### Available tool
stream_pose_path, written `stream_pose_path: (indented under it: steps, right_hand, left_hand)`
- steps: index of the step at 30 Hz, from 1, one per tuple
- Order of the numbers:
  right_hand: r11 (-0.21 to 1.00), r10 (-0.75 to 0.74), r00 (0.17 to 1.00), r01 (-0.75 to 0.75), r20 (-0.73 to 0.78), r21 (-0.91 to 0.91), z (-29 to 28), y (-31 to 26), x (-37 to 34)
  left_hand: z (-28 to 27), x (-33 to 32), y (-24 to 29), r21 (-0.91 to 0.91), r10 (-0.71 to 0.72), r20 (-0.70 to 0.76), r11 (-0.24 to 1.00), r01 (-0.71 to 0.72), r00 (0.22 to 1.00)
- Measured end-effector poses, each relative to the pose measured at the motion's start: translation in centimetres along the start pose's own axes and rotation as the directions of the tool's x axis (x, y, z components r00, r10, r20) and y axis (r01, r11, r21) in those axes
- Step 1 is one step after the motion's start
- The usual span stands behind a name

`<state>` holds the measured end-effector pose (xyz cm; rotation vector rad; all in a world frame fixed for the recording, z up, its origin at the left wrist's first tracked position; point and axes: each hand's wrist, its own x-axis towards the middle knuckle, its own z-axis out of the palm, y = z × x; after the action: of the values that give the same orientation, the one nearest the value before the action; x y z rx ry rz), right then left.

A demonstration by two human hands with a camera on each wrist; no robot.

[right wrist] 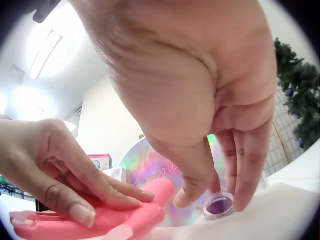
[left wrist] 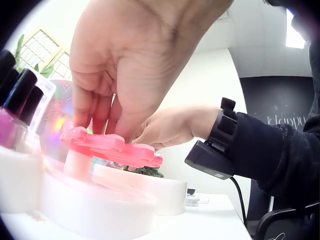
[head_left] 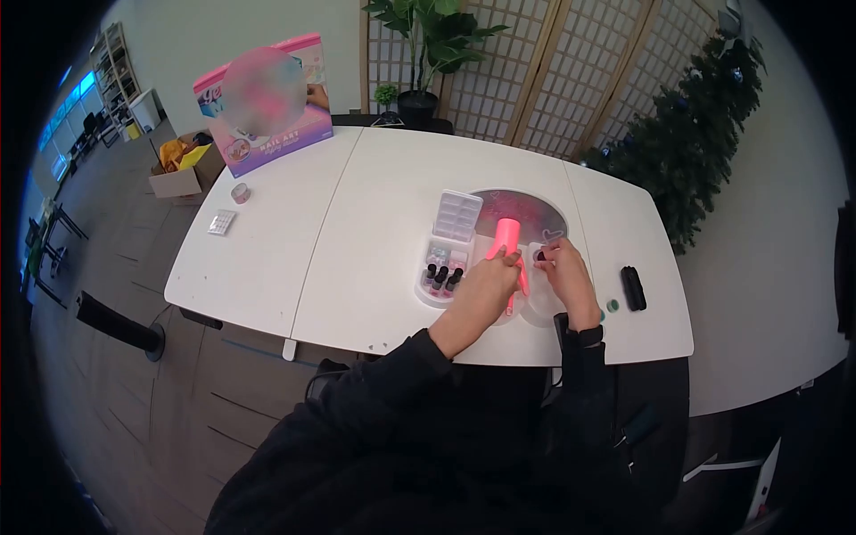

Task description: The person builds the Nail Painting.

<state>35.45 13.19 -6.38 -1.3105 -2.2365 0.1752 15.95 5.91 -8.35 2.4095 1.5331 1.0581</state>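
My left hand [head_left: 489, 290] grips a pink plastic piece [head_left: 507, 234] shaped like a toy hair dryer, its thumb and fingers on the body. In the left wrist view this pink piece [left wrist: 112, 145] shows a scalloped edge above a round white base [left wrist: 100, 210]. My right hand [head_left: 568, 275] reaches down over the white tray's right part, fingertips around a small round clear jar [right wrist: 218, 205] with purple contents. Its thumb is to the left of the jar in the right wrist view. Left of the hands, several black-capped nail polish bottles [head_left: 440, 278] stand in the white tray [head_left: 434, 301].
An open clear lidded case [head_left: 459, 217] and a shiny oval mirror-like panel [head_left: 535, 207] rise behind the tray. A black case [head_left: 633, 288] and a small green jar [head_left: 613, 305] lie right. A nail art box [head_left: 276, 147] stands back left, near a small container [head_left: 240, 193].
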Motion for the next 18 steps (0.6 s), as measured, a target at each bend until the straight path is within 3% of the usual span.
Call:
stream_pose_path:
  steps: [4,7,11,13,15,18]
  right_hand:
    - [0.997,-0.038,0.996,0.042,0.075,-0.062,1.3,1.1,-0.5]
    - [0.972,-0.054,0.991,0.08,0.12,-0.22,1.6,0.3,-1.1]
    - [0.946,0.015,0.99,0.032,0.144,-0.324,1.5,-0.9,-2.2]
    - [0.937,0.042,0.987,0.015,0.156,-0.348,1.5,-1.3,-2.6]
    - [0.937,0.002,0.995,0.035,0.104,-0.349,1.6,-1.5,-3.0]
    - [0.94,0.024,0.988,0.029,0.152,-0.34,1.4,-1.2,-3.1]
  left_hand:
    - [0.5,0.1,-0.3,0.035,0.017,0.0,0.999,-0.017,1.0]
    - [0.5,0.0,-0.6,-0.012,0.056,-0.023,0.998,-0.056,0.998]
    - [0.8,-0.3,0.0,0.052,0.015,-0.041,0.999,-0.013,0.999]
    - [0.7,-0.6,0.4,0.126,0.106,-0.065,0.987,-0.098,0.992]
    - [0.1,-0.3,0.5,0.139,0.08,0.0,0.987,-0.079,0.997]
    - [-0.5,-0.1,1.1,0.104,0.022,0.069,0.994,-0.029,0.997]
